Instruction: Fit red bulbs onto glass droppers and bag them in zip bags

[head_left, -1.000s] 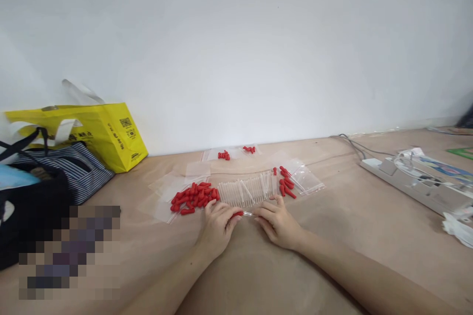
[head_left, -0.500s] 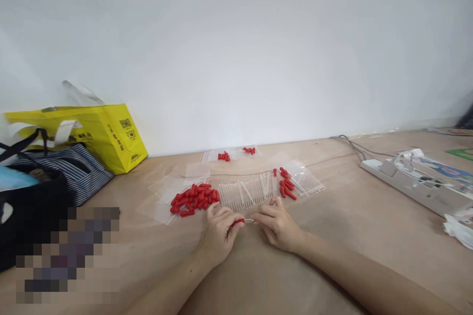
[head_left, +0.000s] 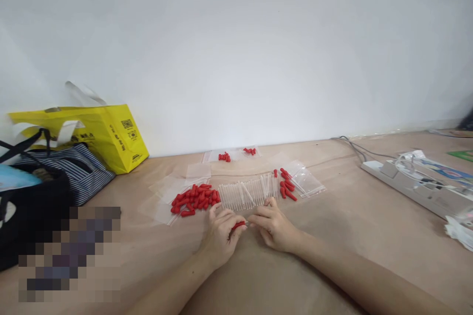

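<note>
Away from a QR-coded bag (head_left: pixel 105 123), left fingers (head_left: pixel 228 218) pinch bulb (head_left: pixel 238 225), right fingers (head_left: pixel 260 218) tube (head_left: pixel 247 223).

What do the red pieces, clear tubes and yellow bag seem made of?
Red pieces: probably rubber or soft plastic, evenly coloured, low sheen. Clear tubes: glass or plastic, judging by transparency; too small to tell which. Yellow bag: perhaps coated fabric, slightly glossy, with crisp edges.

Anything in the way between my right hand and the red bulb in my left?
Nothing visible blocks it: only a sliver of clear tube shows between your right hand and the red bulb in your left hand. The row of tubes lies beyond both hands.
</note>
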`<state>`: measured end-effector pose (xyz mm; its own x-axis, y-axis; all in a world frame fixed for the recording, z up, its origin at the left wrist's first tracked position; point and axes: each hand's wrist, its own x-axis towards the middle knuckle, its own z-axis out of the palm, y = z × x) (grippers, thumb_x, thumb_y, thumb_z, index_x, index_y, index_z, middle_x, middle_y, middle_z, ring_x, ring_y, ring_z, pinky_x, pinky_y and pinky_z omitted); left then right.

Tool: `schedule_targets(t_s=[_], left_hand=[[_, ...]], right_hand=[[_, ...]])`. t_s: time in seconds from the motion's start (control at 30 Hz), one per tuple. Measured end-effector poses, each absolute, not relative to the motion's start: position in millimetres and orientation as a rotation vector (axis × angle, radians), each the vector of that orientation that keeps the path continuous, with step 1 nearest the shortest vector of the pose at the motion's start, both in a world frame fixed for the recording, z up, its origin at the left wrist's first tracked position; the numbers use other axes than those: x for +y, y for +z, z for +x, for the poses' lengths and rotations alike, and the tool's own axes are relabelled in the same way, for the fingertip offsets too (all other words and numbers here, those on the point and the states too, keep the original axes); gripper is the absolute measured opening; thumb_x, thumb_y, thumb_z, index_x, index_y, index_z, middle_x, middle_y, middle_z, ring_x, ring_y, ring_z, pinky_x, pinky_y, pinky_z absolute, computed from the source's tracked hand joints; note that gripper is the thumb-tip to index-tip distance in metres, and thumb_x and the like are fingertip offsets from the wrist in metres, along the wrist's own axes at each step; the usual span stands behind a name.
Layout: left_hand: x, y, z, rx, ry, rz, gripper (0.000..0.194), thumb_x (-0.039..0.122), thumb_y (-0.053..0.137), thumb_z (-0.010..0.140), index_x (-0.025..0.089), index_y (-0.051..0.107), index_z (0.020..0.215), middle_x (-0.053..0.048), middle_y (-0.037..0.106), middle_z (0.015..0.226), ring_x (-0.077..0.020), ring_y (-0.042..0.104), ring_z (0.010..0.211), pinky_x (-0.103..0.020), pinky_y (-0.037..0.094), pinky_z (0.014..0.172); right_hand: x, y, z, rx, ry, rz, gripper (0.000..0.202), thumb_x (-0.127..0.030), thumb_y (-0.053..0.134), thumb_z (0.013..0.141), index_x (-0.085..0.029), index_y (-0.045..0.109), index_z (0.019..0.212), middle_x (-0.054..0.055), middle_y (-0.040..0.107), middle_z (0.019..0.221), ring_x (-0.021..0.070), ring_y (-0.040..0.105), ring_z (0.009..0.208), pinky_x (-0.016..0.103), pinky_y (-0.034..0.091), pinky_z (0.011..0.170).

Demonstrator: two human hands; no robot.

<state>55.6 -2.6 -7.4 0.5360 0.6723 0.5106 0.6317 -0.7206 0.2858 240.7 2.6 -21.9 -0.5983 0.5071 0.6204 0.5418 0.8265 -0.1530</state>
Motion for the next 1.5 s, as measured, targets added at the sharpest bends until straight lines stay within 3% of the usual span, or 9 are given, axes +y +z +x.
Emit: schedule_targets(t_s=[0.23,0.47,0.77,0.83,0.93,1.0,1.2,1.5], left_hand=[[3.3,-7.1,52.0,1.203,0.908,2.641,0.013,0.026,0.047,0.082,0.023,0.059,0.081,0.002,0.066,0.072,-0.0156,0.056,0.072,-0.048,0.022,0.091],[7.8,-9.1,48.1,1.203,0.823,2.638,0.013,0.025,0.048,0.083,0.024,0.061,0.083,0.002,0.066,0.072,-0.0157,0.058,0.074,-0.051,0.019,0.092],[9.0,-10.9,45.5,1.143,0.836,2.650,0.016,0.026,0.047,0.083,0.025,0.063,0.081,0.003,0.067,0.069,-0.0140,0.057,0.070,-0.051,0.012,0.096],[10.0,-10.9,44.2,1.191,0.870,2.643,0.016,0.031,0.049,0.082,0.027,0.062,0.090,0.002,0.067,0.075,-0.0163,0.057,0.077,-0.051,0.014,0.096],[11.2,-11.0,42.1,1.334,0.916,2.568,0.042,0.038,0.054,0.077,0.027,0.047,0.117,-0.003,0.063,0.096,-0.0215,0.052,0.092,-0.049,0.023,0.091],[11.4,-11.0,41.4,1.402,0.916,2.529,0.053,0.039,0.057,0.073,0.025,0.040,0.122,-0.005,0.060,0.103,-0.0232,0.050,0.096,-0.047,0.028,0.089],[9.9,-11.4,44.0,1.365,0.825,2.604,0.030,0.028,0.055,0.075,0.024,0.052,0.104,-0.003,0.061,0.098,-0.0223,0.050,0.095,-0.047,0.024,0.091],[10.6,-11.5,44.0,1.338,0.794,2.628,0.011,0.027,0.053,0.077,0.023,0.059,0.085,-0.002,0.062,0.091,-0.0209,0.052,0.090,-0.048,0.026,0.089]], right_hand=[[7.1,-16.8,246.3,-2.351,-0.096,-0.842,0.018,-0.018,0.040,0.085,-0.018,0.058,0.089,0.002,0.059,0.072,0.0118,0.048,0.067,0.032,0.025,0.074],[8.7,-13.8,253.3,-2.381,-0.226,-0.938,0.014,-0.020,0.047,0.081,-0.019,0.060,0.076,0.001,0.059,0.067,0.0133,0.043,0.068,0.031,0.020,0.064],[7.6,-16.0,252.6,-2.374,-0.240,-0.934,0.014,-0.022,0.047,0.082,-0.020,0.060,0.078,0.001,0.059,0.068,0.0133,0.042,0.067,0.030,0.020,0.062],[8.8,-17.5,253.7,-2.354,-0.227,-0.941,0.015,-0.021,0.046,0.082,-0.019,0.060,0.079,0.002,0.058,0.068,0.0135,0.044,0.067,0.029,0.022,0.062],[19.7,-19.4,265.1,-2.250,-0.182,-1.044,0.019,-0.021,0.042,0.084,-0.018,0.061,0.080,0.003,0.058,0.069,0.0136,0.047,0.067,0.028,0.027,0.064],[33.0,-19.4,281.7,-2.085,-0.131,-1.228,0.022,-0.021,0.040,0.085,-0.017,0.061,0.080,0.005,0.059,0.072,0.0144,0.050,0.069,0.027,0.031,0.065],[63.8,-15.5,342.2,-1.570,0.030,-2.033,0.030,-0.028,0.039,0.081,-0.016,0.066,0.076,0.009,0.064,0.076,0.0183,0.056,0.072,0.025,0.033,0.058],[60.6,-15.1,349.4,-1.547,0.007,-2.196,0.027,-0.036,0.044,0.076,-0.021,0.066,0.080,0.008,0.065,0.084,0.0216,0.058,0.077,0.029,0.033,0.065]])
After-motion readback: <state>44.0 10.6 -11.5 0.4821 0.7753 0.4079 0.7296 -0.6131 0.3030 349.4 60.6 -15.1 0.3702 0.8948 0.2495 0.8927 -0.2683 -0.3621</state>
